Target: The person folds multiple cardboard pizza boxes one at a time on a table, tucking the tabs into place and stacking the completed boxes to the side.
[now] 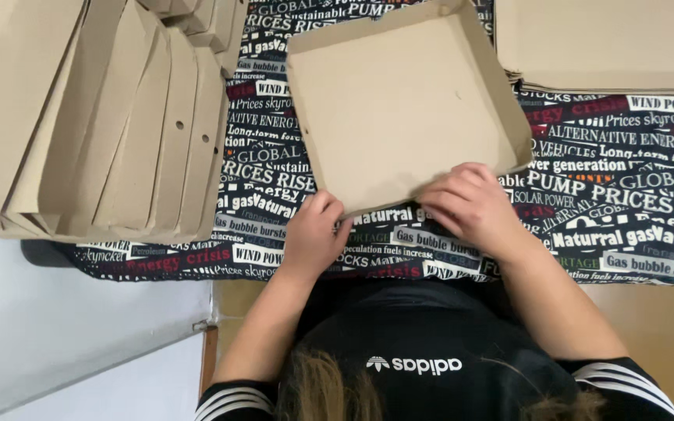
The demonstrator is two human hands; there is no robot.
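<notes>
View: a single head camera, worn by the person.
Facing: almost straight down, over the person's own hair and chest onto the desk [626,195].
Near edge: the bottom of the frame lies nearest the body, and the arms reach up from it.
Distance: close, with the hands and the box [399,101] filling the middle.
Edges: a stack [118,125] is cut off at left and sheets [602,39] at top right.
Shared: no second view.

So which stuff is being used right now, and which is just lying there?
In use:
- open cardboard box
- left hand on its near edge
- right hand on its near edge

Lying about:
- folded boxes, left
- flat cardboard stack, top right
- printed tablecloth
</notes>
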